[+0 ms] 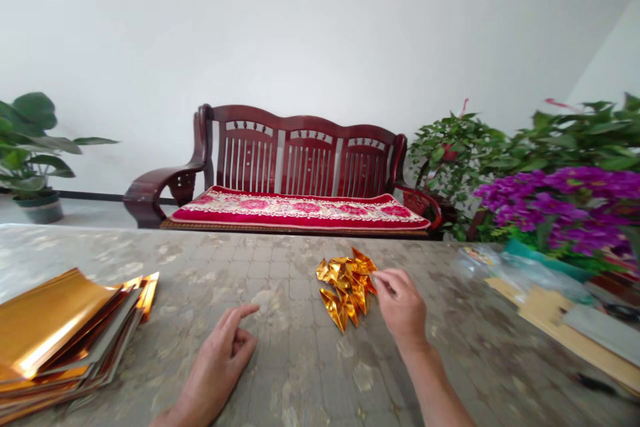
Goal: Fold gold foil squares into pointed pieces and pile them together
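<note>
A small pile of folded gold foil papers lies on the table, shiny and pointed at the corners. At the right edge of this pile is my right hand, its thumb and forefinger closed at the tip of one folded piece. My left hand rests low over the table, left of the pile and apart from it. Its forefinger points out, the thumb stands off, the other fingers curl loosely, and nothing is in it. Further left lies a stack of flat gold foil sheets, partly cut off by the frame.
Cardboard pieces, clear plastic wrap and purple flowers crowd the table's right side. A dark object lies at the lower right. Beyond the table stand a wooden bench and a potted plant.
</note>
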The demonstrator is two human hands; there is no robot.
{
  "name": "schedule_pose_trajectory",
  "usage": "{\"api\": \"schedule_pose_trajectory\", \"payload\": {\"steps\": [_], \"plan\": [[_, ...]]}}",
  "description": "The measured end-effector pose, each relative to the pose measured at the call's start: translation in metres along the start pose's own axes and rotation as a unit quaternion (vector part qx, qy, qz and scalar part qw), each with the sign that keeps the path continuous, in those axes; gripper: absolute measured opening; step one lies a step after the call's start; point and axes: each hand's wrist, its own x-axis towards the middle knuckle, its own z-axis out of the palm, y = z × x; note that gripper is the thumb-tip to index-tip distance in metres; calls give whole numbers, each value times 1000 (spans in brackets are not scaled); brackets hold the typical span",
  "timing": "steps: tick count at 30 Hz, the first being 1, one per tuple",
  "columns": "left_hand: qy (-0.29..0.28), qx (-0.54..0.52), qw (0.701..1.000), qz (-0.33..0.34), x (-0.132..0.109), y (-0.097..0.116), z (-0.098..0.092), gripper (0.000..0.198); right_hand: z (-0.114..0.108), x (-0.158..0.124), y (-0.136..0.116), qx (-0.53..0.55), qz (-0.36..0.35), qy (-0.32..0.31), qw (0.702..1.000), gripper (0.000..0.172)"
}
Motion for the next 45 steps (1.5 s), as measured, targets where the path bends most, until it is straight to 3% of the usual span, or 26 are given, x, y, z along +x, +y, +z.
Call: {"api": "schedule_pose_trajectory", "payload": {"steps": [5,8,28,45], "plan": [[-2,0,1000,5,0,-3,1,34,-8,-15,39,-113,132,-8,985,24],[-6,4,1000,13,-1,-6,2,30,-8,-21,48,-133,156,-20,978,24],[-39,18,999,30,1,-7,1,19,0,-32,41,-178,104,-84,975,22],[-39,26,998,34,1,-4,-1,19,1,-31,42,-160,129,-118,972,18]]}}
